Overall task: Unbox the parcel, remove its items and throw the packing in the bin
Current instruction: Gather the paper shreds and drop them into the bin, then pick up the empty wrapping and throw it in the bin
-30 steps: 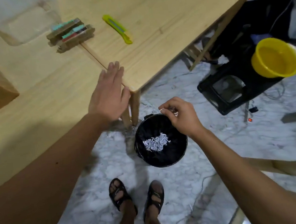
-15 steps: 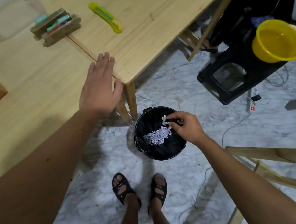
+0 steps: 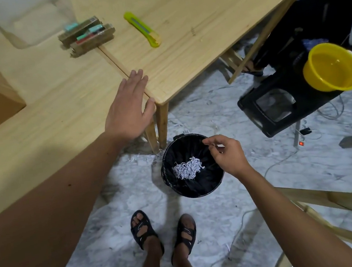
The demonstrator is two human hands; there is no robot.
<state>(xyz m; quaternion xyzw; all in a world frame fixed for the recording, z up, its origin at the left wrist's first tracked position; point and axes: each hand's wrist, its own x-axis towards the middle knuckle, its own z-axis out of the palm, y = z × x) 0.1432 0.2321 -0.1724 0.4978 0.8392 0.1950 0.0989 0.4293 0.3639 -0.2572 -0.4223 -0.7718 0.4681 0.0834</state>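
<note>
Right hand (image 3: 227,155) hangs over the bin (image 3: 192,165), fingers loosely pinched, seemingly empty, shredded paper (image 3: 187,168) below, while the flat, open left hand (image 3: 128,112) braces on the table (image 3: 184,52).

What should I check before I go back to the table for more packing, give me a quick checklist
1. Right hand emptied: cannot tell, fingertips pinched, maybe a shred.
2. Shredded paper inside bin: ok.
3. Floor around bin free of shreds: not ok, scraps near the table leg.
4. Left hand free: ok, flat on table edge.
5. Utility knife clear of hands: ok.
</note>
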